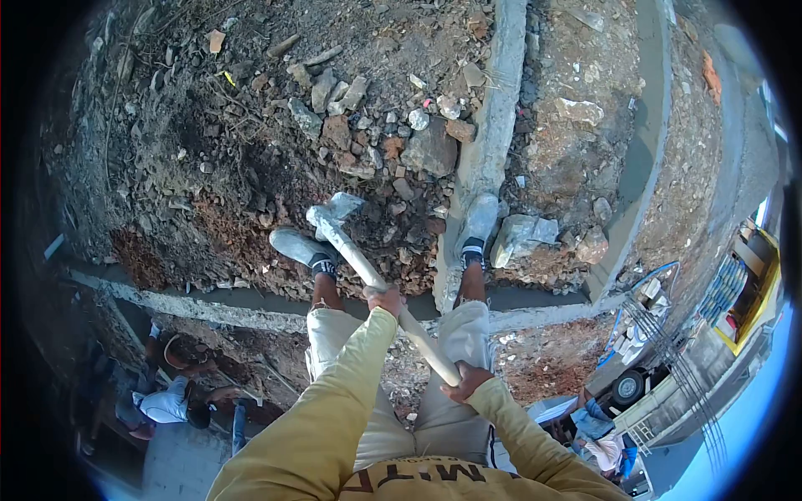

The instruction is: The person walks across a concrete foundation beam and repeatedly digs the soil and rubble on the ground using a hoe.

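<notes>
A hoe (pixel 359 265) with a pale wooden handle slants across the front of my legs. Its grey, dirt-coated head (pixel 338 209) is down by the rubble, close to my left shoe (pixel 296 244). My left hand (pixel 384 299) is wrapped around the middle of the handle. Lower down, near my right thigh, my right hand (pixel 468 382) grips the handle's end. Broken stones and loose reddish soil (pixel 376 234) lie around the hoe's head.
Under my right shoe (pixel 479 219) runs a narrow concrete beam (pixel 493 125), which meets a cross beam (pixel 225 311). A big stone (pixel 430 149) and a concrete chunk (pixel 522 238) sit nearby. People (pixel 171 402) are at lower left and lower right (pixel 606 442), near a truck (pixel 628 387).
</notes>
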{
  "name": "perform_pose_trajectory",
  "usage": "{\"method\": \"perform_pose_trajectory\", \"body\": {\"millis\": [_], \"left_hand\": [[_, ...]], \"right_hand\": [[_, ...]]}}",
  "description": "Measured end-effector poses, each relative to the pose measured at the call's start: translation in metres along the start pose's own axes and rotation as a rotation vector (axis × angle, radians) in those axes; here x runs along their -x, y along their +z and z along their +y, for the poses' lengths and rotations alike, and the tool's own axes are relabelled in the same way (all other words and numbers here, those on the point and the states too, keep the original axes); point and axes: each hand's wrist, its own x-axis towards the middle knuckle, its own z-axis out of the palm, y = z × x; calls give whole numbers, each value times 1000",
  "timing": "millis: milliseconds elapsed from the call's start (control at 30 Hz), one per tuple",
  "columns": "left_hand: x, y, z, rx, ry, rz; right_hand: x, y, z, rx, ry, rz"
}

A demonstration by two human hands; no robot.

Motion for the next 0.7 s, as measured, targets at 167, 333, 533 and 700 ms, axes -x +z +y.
{"method": "perform_pose_trajectory", "body": {"millis": [167,333,533,700], "left_hand": [[38,1,74,138,237,-5],[63,-15,203,159,601,70],[5,23,247,-650,422,376],[-6,9,167,-466,258,306]], "right_hand": [[-27,-8,11,-41,-198,175],[-62,-67,-65,-324,-365,199],[-164,-10,-69,-1300,-402,-150],[-71,-40,-56,-740,-107,-167]]}}
